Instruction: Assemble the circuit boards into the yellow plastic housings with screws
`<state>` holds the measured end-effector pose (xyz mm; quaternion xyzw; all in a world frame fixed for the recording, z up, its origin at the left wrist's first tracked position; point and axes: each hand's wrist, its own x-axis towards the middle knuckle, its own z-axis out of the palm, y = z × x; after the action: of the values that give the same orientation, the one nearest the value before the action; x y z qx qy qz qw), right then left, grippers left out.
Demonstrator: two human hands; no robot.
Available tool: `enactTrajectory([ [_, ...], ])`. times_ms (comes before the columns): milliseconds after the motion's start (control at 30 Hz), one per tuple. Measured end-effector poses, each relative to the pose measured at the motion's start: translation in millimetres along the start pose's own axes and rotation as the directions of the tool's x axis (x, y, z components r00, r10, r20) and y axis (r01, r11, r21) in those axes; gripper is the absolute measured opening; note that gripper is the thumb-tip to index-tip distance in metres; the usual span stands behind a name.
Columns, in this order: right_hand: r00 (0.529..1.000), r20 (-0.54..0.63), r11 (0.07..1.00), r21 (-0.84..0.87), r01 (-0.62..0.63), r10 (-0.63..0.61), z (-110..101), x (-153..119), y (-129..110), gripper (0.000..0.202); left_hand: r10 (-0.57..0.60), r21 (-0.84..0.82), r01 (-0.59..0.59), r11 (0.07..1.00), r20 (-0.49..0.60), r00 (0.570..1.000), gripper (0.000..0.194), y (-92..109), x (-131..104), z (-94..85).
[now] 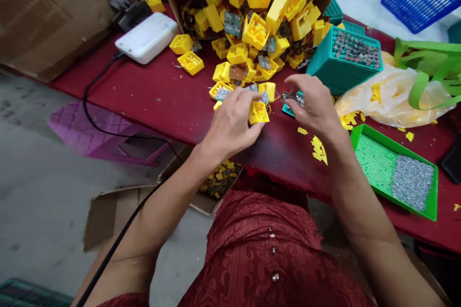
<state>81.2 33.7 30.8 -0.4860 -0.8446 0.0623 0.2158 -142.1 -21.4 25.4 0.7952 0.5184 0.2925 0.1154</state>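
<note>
My left hand [234, 122] is closed on a small yellow plastic housing [258, 114], gripped between thumb and fingers. Thin yellow wire and a grey circuit board [265, 97] show beside that housing. To the right, my right hand [312, 100] is pinched at the fingertips around a small dark piece, too small and partly covered to name. Below those fingertips lies a teal tray [288, 109] with small metal parts, mostly hidden by the hand. More yellow housings with boards and wires lie just beyond my left hand.
A big carton spills yellow housings [255, 29] at the back. Stacked teal trays [334, 64] of round metal parts stand right, near a plastic bag [389, 93] and a green tray [378, 184] of small screws. A white box [147, 36] trails a black cable across my left side.
</note>
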Motion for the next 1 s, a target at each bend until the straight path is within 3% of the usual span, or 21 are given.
enactTrajectory([
  [133,0.995,-0.071,0.965,0.258,-0.054,0.075,-21.5,-46.2,-27.8,0.012,-0.017,-0.127,0.017,0.992,0.002,1.000,0.039,5.3,-24.5,-21.5],
  [267,0.951,0.059,0.807,0.514,-0.289,0.303,-10.6,-85.8,-41.7,0.013,-0.033,-0.182,0.045,0.982,0.067,0.997,0.036,12.2,-53.9,-25.2],
  [367,0.894,0.127,0.651,0.643,-0.404,0.429,-4.5,-95.3,-43.5,0.018,-0.090,-0.196,0.104,0.975,0.080,0.993,0.037,12.4,-67.7,-23.9],
  [433,0.892,0.174,0.631,0.651,-0.422,0.418,-9.4,-92.5,-42.5,0.017,-0.149,-0.192,0.160,0.968,0.071,0.986,0.039,10.8,-70.9,-24.1],
  [567,0.910,0.317,0.740,0.539,-0.404,0.266,-26.9,-80.8,-38.8,0.012,-0.198,-0.185,0.204,0.961,0.050,0.979,0.044,7.4,-69.4,-25.2],
  [733,0.979,0.179,0.956,0.254,-0.144,0.100,-20.4,-73.0,-47.6,0.015,-0.126,-0.170,0.136,0.976,0.070,0.990,0.047,6.0,-67.3,-20.3],
  [833,0.983,0.182,0.979,0.204,-0.026,-0.011,-4.8,-69.0,-59.1,0.027,-0.126,-0.152,0.137,0.979,0.078,0.989,0.049,5.9,-66.8,-19.5],
  [1000,0.940,0.332,0.994,0.100,0.050,-0.081,17.2,-56.7,-61.5,0.034,-0.108,-0.179,0.123,0.976,0.093,0.990,0.051,4.7,-66.6,-27.8],
])
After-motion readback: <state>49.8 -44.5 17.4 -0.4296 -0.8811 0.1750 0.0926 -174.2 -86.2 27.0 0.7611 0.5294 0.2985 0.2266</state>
